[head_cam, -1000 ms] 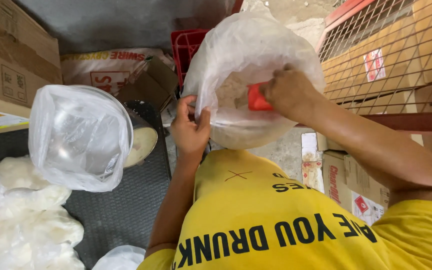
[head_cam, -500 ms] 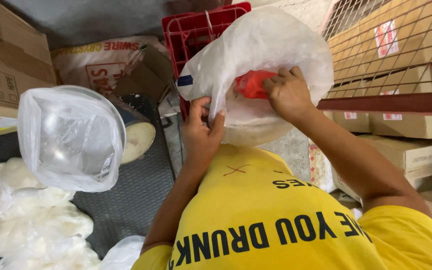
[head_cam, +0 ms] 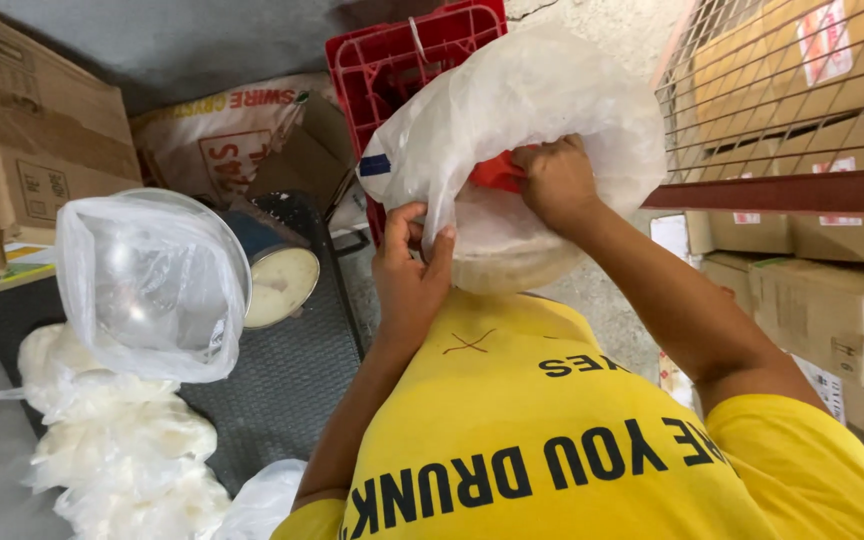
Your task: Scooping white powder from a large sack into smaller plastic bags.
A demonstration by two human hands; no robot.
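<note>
Overhead, the head camera looked down on a person in a yellow shirt (head_cam: pixel 552 440) working with a large translucent plastic bag (head_cam: pixel 542 110) held up in front of the chest. The left hand (head_cam: pixel 409 268) was pinched shut on a fold of the bag's near edge, fingers and thumb together on the film. The right hand (head_cam: pixel 555 180) was curled closed around a red scoop (head_cam: pixel 497 175) at the bag's mouth, the scoop partly covered by plastic. A pale, powdery mass sat in the bottom of the bag, just above the shirt.

Behind the bag stood a red plastic crate (head_cam: pixel 392 55). To the left, a metal bowl lined with a clear bag (head_cam: pixel 157 285) rested on a dark platform (head_cam: pixel 282 400), with a round tin (head_cam: pixel 277 280) of pale contents just beside it. Filled white bags (head_cam: pixel 112 460) lay heaped at lower left. Cardboard boxes (head_cam: pixel 22 150) stood at far left, and more on a wire-fronted shelf (head_cam: pixel 802 110) to the right.
</note>
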